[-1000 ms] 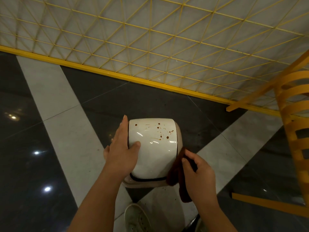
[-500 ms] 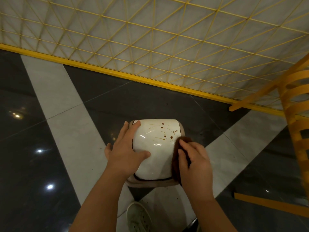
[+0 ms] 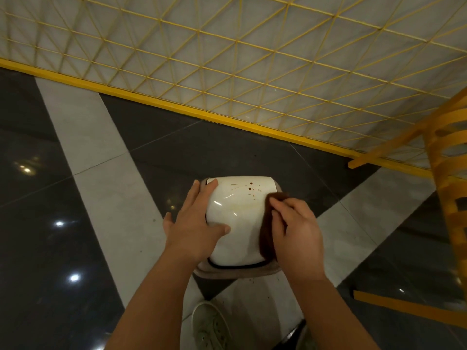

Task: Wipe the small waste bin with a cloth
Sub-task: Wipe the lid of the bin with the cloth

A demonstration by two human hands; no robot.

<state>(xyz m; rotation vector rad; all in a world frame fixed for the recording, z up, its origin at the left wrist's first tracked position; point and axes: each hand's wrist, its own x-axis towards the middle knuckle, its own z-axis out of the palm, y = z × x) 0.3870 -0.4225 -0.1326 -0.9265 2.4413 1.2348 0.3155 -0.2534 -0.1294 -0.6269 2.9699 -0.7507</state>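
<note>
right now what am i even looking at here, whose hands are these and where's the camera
There is no machine here. The camera is worn on a person's head and looks down, so you see that person's own arms from above.

On the floor in front of them stands a small waste bin with a glossy white lid. The lid has brown spots and streaks near its far edge.

The left hand lies flat on the lid's left side, steadying the bin. The right hand presses a dark brown cloth against the lid's right side.

At the bottom you can see the person's light shoe. The floor is dark and pale tile. Behind it is a yellow wire grid, and a yellow slatted frame stands at right.
</note>
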